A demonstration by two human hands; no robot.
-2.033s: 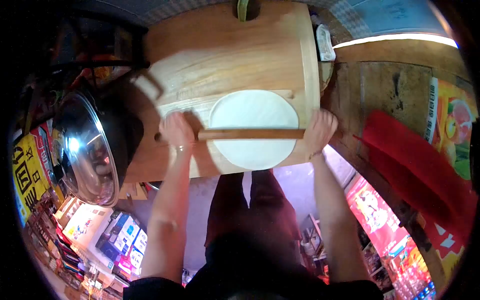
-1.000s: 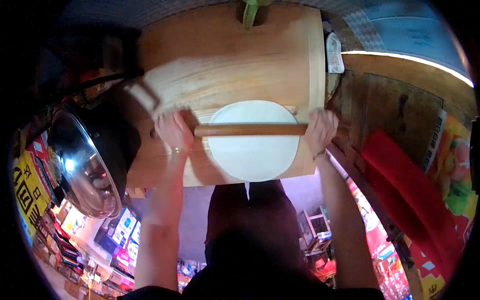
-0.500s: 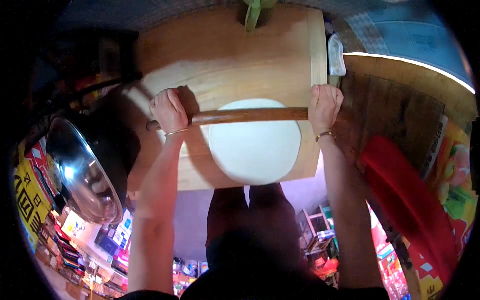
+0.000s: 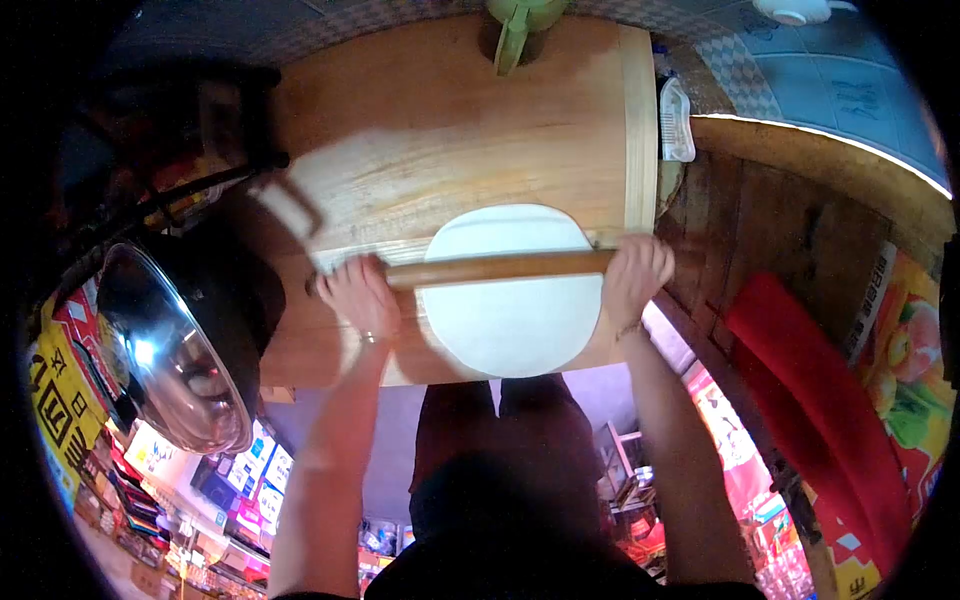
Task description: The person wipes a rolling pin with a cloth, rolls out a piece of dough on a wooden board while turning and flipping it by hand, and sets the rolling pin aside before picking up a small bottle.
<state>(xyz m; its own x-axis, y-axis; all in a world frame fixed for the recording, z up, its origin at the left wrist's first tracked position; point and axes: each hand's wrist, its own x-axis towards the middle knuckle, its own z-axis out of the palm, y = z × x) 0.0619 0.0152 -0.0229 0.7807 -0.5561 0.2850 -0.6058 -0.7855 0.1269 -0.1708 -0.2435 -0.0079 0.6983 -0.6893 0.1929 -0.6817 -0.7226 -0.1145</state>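
The fingers of the left hand [image 4: 362, 297] and the right hand [image 4: 638, 277] were curled shut around the rolling pin [image 4: 500, 267] near its ends, across the far part of the round white dough [image 4: 515, 335] on the counter [image 4: 440, 120]. The rolling pin seemed stiff and well held there; the dough looked soft and easily torn, best supported broadly from beneath

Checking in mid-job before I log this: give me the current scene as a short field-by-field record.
left hand: gripping the rolling pin near its left end
right hand: gripping the rolling pin near its right end
rolling pin: lying across the dough sheet
dough sheet: pale, flat, roundish
board: wooden, under the dough sheet
left side: shiny metal bowl
right side: red cloth
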